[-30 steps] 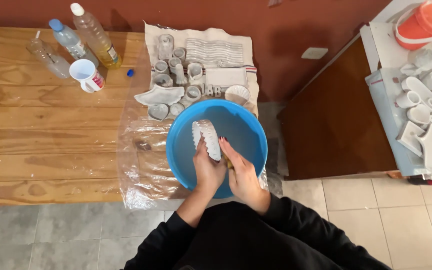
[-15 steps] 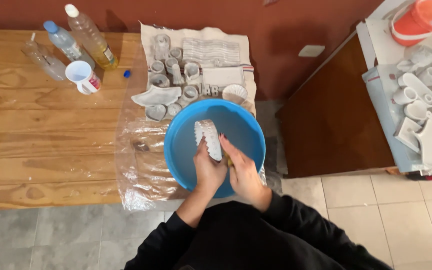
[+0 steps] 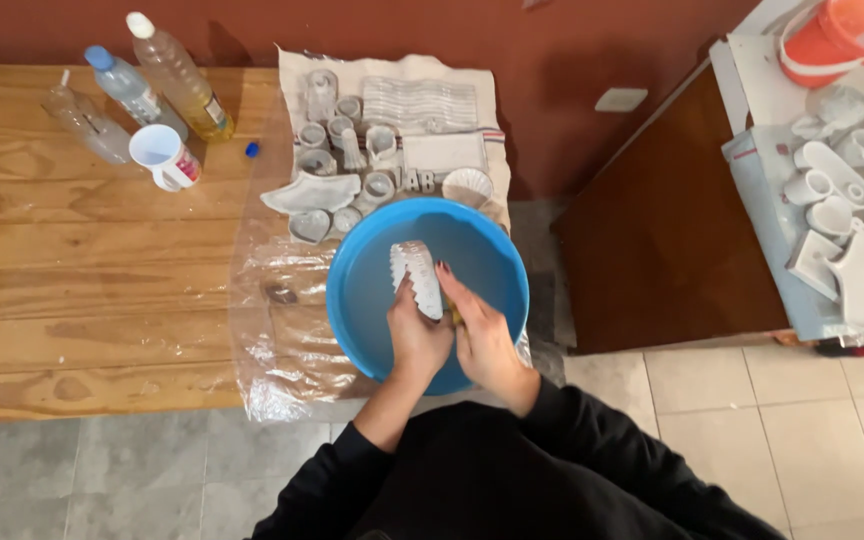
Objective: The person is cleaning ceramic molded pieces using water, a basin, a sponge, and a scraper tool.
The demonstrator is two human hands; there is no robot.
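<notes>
You look almost straight down from one head-worn camera, at arm's length above the blue basin at frame centre. The wooden table fills your left, a red-brown wall runs along the top, tiled floor lies lower right.

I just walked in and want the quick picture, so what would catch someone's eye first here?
First the bright blue basin at the wooden table's edge, where the left hand holds a white scalloped piece and the right hand touches its side. Behind the basin, a cluster of small grey-white cast pieces lies on a cloth. At the table's far left corner stand plastic bottles and a white cup.
</notes>
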